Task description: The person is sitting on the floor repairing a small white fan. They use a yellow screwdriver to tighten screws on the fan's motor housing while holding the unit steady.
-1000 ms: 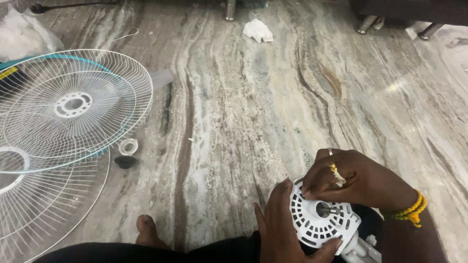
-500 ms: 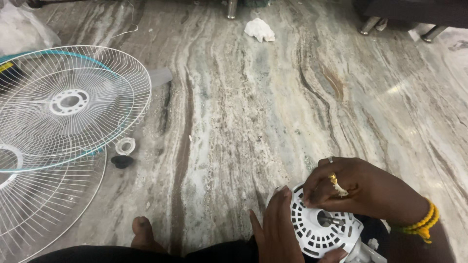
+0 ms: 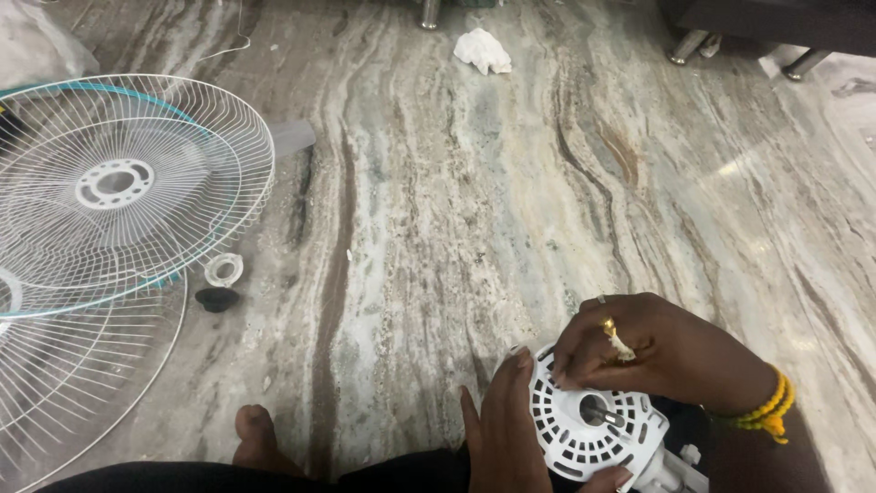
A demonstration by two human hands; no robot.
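Observation:
A white round fan motor housing (image 3: pixel 598 429) with slotted vents and a metal shaft at its centre rests in my lap at the bottom right. My left hand (image 3: pixel 506 429) cups its left rim, fingers up along the edge. My right hand (image 3: pixel 652 351), wearing a gold ring and yellow bangles, lies over the top of the housing with fingertips pressed on its face near the rim. Whether something small is pinched in those fingers cannot be seen.
Two white wire fan guards (image 3: pixel 119 196) lie overlapped on the marble floor at the left, with a teal blade beneath. A small white ring (image 3: pixel 224 269) and a black cap (image 3: pixel 216 298) sit beside them. A crumpled white cloth (image 3: pixel 484 50) lies far back. My bare foot (image 3: pixel 260 438) shows at bottom.
The view has shifted slightly, so the housing and hands sit lower and further right. My right hand's fingers have crept along the housing's top rim; the left hand keeps its hold.

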